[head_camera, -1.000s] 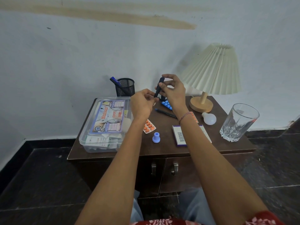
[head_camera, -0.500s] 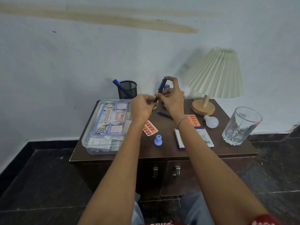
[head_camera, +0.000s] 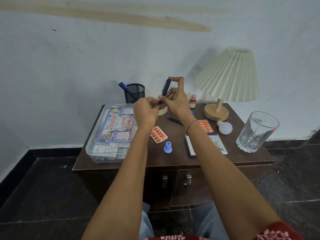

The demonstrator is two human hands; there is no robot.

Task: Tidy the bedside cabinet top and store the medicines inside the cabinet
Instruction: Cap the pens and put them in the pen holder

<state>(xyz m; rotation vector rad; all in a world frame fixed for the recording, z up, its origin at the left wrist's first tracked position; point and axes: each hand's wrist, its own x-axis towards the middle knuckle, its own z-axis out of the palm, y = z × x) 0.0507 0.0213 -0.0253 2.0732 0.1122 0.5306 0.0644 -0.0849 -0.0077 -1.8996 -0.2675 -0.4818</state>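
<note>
Our left hand [head_camera: 145,113] and right hand [head_camera: 177,101] pinched the dark pen [head_camera: 165,89], its lower tip hidden by our fingers.

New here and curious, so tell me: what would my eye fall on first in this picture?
The left hand and right hand hold a dark pen up above the cabinet top. Under them lie orange pill strips; a clear first-aid box sits at the left, a pleated lamp and a glass at the right.

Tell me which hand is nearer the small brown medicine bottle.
Right. The right hand sits just left of the small brown medicine bottle; the left hand is farther left.
</note>
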